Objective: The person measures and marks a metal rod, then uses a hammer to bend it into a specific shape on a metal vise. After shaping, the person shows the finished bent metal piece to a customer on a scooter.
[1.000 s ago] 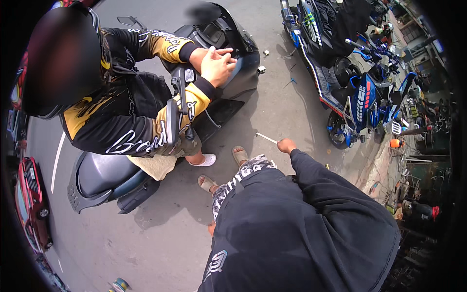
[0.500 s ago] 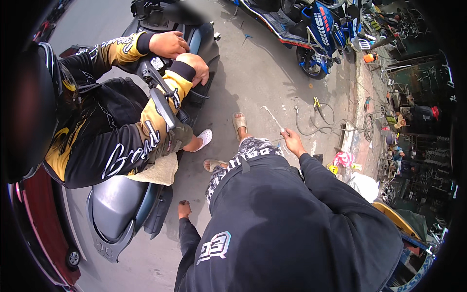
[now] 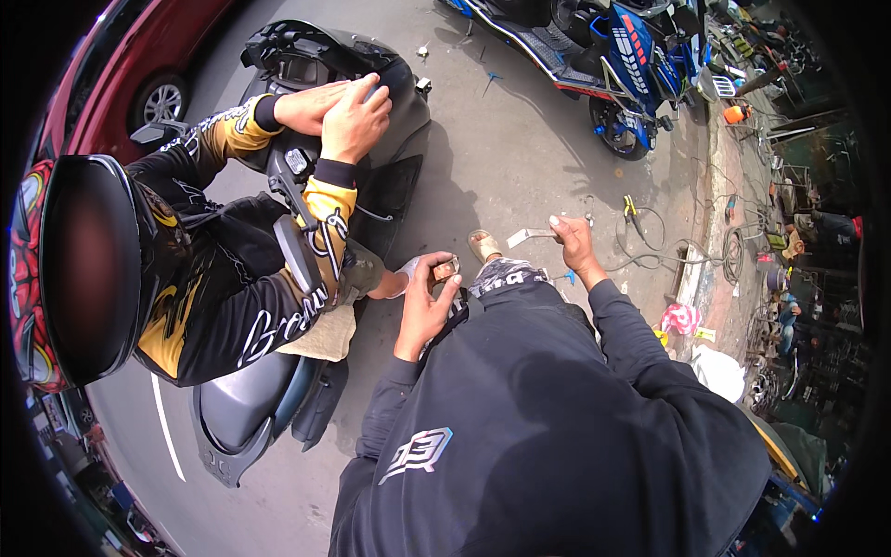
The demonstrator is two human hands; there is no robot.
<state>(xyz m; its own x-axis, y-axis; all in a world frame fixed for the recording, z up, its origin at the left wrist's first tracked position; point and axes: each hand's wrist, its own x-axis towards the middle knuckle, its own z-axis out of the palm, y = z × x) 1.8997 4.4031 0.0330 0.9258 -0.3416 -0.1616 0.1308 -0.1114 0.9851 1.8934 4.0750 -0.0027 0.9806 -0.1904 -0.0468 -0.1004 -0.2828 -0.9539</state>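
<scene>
**Left hand (image 3: 427, 311) and right hand (image 3: 575, 249) each pinched a piece of work**

At the centre of the frame, the left hand's thumb and fingers were pressed around a small brownish piece (image 3: 446, 270). Just up and to the right, the right hand pinched one end of a pale strip (image 3: 531, 236), which pointed left and stayed apart from the piece. A sandal (image 3: 482, 245) showed between them.

At left, a helmeted rider (image 3: 232, 251) sat on a dark scooter (image 3: 251, 408), with a beige cloth (image 3: 320, 336) over its side. A red car (image 3: 93, 102) stood at upper left, a blue motorcycle (image 3: 636, 65) at upper right. Right of centre, a yellow clamp (image 3: 631, 210) lay on the ground beside a cable (image 3: 733, 255).
</scene>
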